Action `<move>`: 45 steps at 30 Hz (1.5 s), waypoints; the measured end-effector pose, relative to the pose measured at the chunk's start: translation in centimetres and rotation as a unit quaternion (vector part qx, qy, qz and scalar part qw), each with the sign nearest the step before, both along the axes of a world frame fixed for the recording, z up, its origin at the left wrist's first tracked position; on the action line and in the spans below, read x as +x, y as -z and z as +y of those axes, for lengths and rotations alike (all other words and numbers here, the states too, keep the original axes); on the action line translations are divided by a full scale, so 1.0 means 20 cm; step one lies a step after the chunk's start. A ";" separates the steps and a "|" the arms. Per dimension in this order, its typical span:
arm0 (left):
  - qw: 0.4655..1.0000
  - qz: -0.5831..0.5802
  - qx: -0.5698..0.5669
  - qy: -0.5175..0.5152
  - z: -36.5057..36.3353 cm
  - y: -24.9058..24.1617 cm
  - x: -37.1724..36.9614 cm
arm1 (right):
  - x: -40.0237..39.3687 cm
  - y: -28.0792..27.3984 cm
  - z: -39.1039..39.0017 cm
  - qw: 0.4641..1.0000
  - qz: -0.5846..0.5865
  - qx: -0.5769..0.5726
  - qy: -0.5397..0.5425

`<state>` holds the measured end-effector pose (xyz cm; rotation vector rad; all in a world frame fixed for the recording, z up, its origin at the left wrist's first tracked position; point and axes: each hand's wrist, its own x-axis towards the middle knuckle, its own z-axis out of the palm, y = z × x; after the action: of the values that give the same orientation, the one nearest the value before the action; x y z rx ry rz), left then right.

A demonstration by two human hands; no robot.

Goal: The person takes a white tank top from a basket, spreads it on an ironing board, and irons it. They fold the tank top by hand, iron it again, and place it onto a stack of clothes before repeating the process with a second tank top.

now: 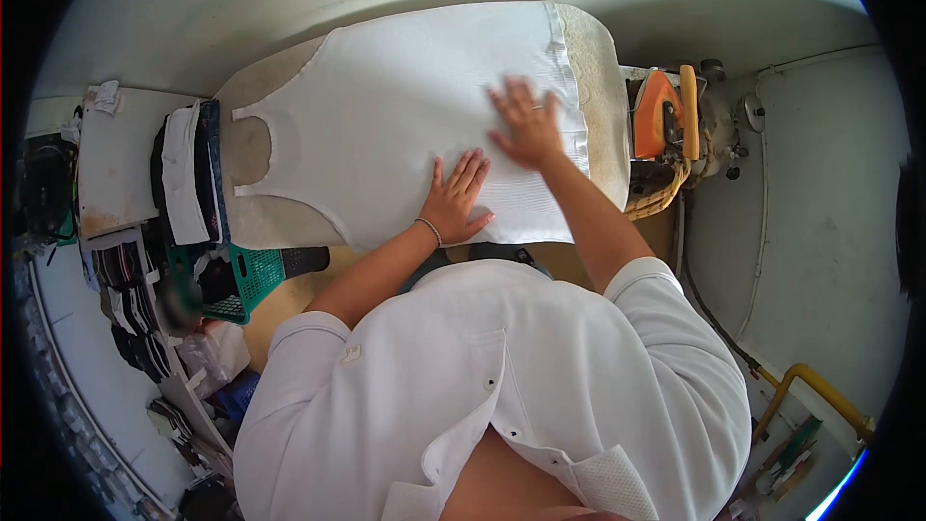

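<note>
A white tank top (386, 106) lies spread over the padded ironing board (600, 87), its straps toward the left and its hem near the right end. My left hand (457, 198) rests on the cloth near the front edge, fingers stretched out and slightly spread. Farther right, my right hand (527, 123) is over the fabric close to the hem, its fingers apart and blurred by motion. Neither hand grips anything. Beyond the hem, an orange iron (658, 116) with a long handle stands at the board's right end.
Folded garments (183, 174) lie at the board's left end, beside a white tabletop (130, 154). Below them is a green plastic basket (253, 280). A wall runs close behind the board. A yellow pipe (820, 386) is at lower right.
</note>
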<state>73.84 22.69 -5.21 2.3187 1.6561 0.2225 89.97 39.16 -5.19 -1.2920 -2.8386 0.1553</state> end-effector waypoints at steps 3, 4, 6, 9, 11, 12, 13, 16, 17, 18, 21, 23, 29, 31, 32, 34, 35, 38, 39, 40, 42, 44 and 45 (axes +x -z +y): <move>1.000 -0.002 0.003 -0.001 -0.02 -0.01 -0.01 | 0.16 0.01 0.12 0.982 -0.030 0.050 0.179; 1.000 0.000 0.007 -0.002 -0.02 -0.01 -0.01 | 0.14 0.01 0.14 0.983 -0.031 0.049 0.176; 1.000 -0.004 0.005 -0.006 -0.03 -0.01 -0.01 | 0.10 0.01 0.17 0.927 -0.156 0.028 0.339; 1.000 -0.002 0.003 -0.008 -0.03 -0.01 -0.02 | 0.04 0.09 0.04 0.993 0.110 -0.032 0.014; 1.000 0.003 -0.003 -0.015 -0.05 -0.02 -0.03 | 0.04 0.07 -0.04 0.998 0.012 0.016 -0.061; 0.999 0.013 -0.015 -0.030 -0.05 -0.02 -0.05 | 0.07 0.07 -0.03 0.999 -0.006 0.028 0.039; 0.998 0.022 -0.026 -0.047 -0.05 -0.03 -0.07 | 0.11 0.06 -0.02 0.989 -0.023 0.041 0.137; 0.993 0.034 -0.032 -0.111 -0.09 -0.04 -0.20 | 0.34 -0.01 0.13 0.962 -0.132 0.071 0.230; 0.991 0.038 -0.033 -0.123 -0.12 -0.04 -0.26 | 0.49 -0.08 0.18 0.963 0.053 0.158 0.211; 0.987 0.047 -0.026 -0.151 -0.16 -0.03 -0.32 | 0.58 -0.26 0.22 0.953 -0.057 0.159 0.251; 0.974 0.066 -0.028 -0.213 -0.32 -0.03 -0.49 | 0.91 -0.40 0.40 0.905 0.110 0.284 0.298; 0.967 0.073 -0.029 -0.242 -0.44 -0.03 -0.60 | 1.22 -0.31 0.56 0.904 0.226 0.005 0.362; 0.949 0.096 -0.005 -0.299 -0.67 0.00 -0.86 | 1.21 -0.33 0.38 0.676 0.415 -0.293 0.534; 0.945 0.075 -0.005 -0.320 -0.68 -0.04 -0.95 | 1.17 -0.43 0.20 0.695 0.372 -0.291 0.542; 0.943 0.072 -0.005 -0.323 -0.67 -0.04 -1.03 | 1.12 -0.51 0.10 0.713 0.351 -0.296 0.530; 0.917 0.042 0.082 -0.387 -0.60 -0.02 -1.26 | 0.93 -0.66 -0.12 0.730 0.327 -0.299 0.521; 0.918 0.038 0.084 -0.386 -0.58 -0.01 -1.37 | 0.80 -0.73 -0.24 0.767 0.299 -0.306 0.479; 0.921 0.076 0.073 -0.376 -0.58 0.01 -1.67 | 0.36 -0.79 -0.50 0.822 0.264 -0.303 0.403; 0.913 0.104 0.031 -0.393 -0.61 0.02 -1.75 | 0.22 -0.75 -0.54 0.813 0.272 -0.324 0.400; 0.903 0.132 -0.013 -0.408 -0.63 0.03 -1.81 | 0.10 -0.68 -0.58 0.807 0.271 -0.322 0.414; 0.910 0.116 -0.007 -0.398 -0.68 0.03 -1.91 | -0.21 -0.57 -0.63 0.800 0.270 -0.360 0.397; 0.916 0.103 -0.005 -0.387 -0.74 0.05 -1.99 | -0.55 -0.52 -0.69 0.805 0.278 -0.386 0.356; 0.923 0.089 0.013 -0.373 -0.76 0.06 -2.01 | -0.69 -0.48 -0.72 0.803 0.289 -0.405 0.330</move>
<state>33.60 7.40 -6.43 1.6427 2.5768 0.1848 76.12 24.77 4.50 -1.8171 -1.6673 1.5319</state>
